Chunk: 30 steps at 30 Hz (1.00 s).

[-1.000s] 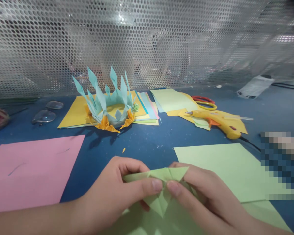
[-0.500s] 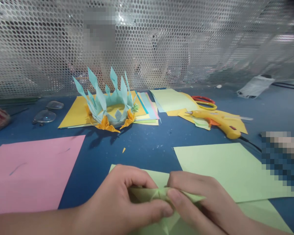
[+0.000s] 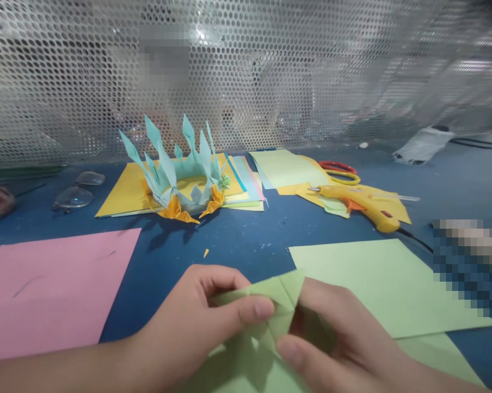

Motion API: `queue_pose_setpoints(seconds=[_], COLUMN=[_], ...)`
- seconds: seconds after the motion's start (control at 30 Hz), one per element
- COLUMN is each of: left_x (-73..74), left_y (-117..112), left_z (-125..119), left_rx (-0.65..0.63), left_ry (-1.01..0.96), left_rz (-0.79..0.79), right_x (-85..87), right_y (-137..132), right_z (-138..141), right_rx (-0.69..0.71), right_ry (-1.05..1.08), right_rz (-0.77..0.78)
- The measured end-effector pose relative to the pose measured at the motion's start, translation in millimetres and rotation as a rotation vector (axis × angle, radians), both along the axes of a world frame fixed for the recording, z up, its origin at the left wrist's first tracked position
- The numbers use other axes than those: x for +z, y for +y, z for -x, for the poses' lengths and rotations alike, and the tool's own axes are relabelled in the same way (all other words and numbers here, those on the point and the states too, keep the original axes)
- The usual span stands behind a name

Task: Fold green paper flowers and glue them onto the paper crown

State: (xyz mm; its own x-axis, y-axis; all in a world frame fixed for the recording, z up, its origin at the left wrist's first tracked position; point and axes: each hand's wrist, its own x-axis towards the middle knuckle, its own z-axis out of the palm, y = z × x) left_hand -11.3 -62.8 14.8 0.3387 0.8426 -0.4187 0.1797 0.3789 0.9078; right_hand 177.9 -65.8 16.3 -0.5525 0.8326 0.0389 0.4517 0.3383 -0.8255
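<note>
Between my hands is a piece of green folded paper [image 3: 284, 297] with crease lines across it, tilted up above a green sheet [image 3: 246, 371] on the table. My left hand [image 3: 217, 316] pinches its left side, thumb on the front face and fingers behind. My right hand [image 3: 336, 333] grips the lower right part, thumb at the bottom edge and the other fingers behind the paper, partly hidden. More green sheets [image 3: 364, 284] lie beside my right hand. A pink sheet [image 3: 57, 289] rests to the left.
A light-blue and orange paper crown [image 3: 170, 185] stands on stacked coloured paper. Right of it lie a yellow glue gun [image 3: 364, 204], red-and-yellow scissors [image 3: 339, 172] and a white mask [image 3: 424, 146]. Glasses [image 3: 73, 197] are at the left. A perforated metal panel [image 3: 229, 71] rises behind the blue table [image 3: 180, 240].
The folded green paper has turned and lifted, so its broad creased face now shows. My right thumb has moved down to its lower edge, while the left hand keeps its hold.
</note>
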Motion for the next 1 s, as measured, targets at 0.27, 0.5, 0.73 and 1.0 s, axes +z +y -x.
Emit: queue_pose_setpoints(seconds=[0.27,0.5,0.73,1.0], left_x=[1.2,-3.7,-3.9,-3.9], left_y=[-3,-5,0,4], left_z=[-2,-3,-4,-2], left_rx=[-0.003,-0.057,-0.045,0.18], left_ry=[-0.007,0.085,-0.02,-0.289], left_rz=[-0.06,-0.169,-0.021,0.096], right_x=[-7.5,-0.6,0.4,-9.8], right_y=[5,5,8,9], right_z=[5,3,2,0], right_rx=[-0.046,-0.064,-0.08,-0.026], right_ry=[0.052,0.088,0.137,0.406], right_rz=[0.024,-0.004,0.101,0.306])
